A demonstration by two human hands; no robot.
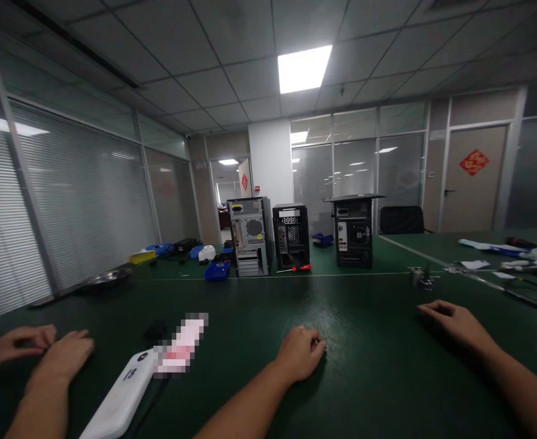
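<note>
My left hand (301, 352) rests on the green table (364, 366) near the middle. Its fingers are curled in toward the thumb; a tiny light spot shows between them, too small to name. My right hand (453, 318) lies on its side farther right, fingers loosely stretched and a gap below them at the thumb, with nothing seen in it. Just beyond it stand small metal cylindrical parts (426, 281). Ahead of my left hand lies a screwdriver (302, 267) with a red handle, before a small black computer case (291, 238).
A grey computer case (252, 241) and another black computer case (354, 238) stand nearby. A blue tray (217, 271) sits left of them. At left, another person's hands (62, 353) rest near a long white device (124, 390). Papers and cables (531, 268) lie far right.
</note>
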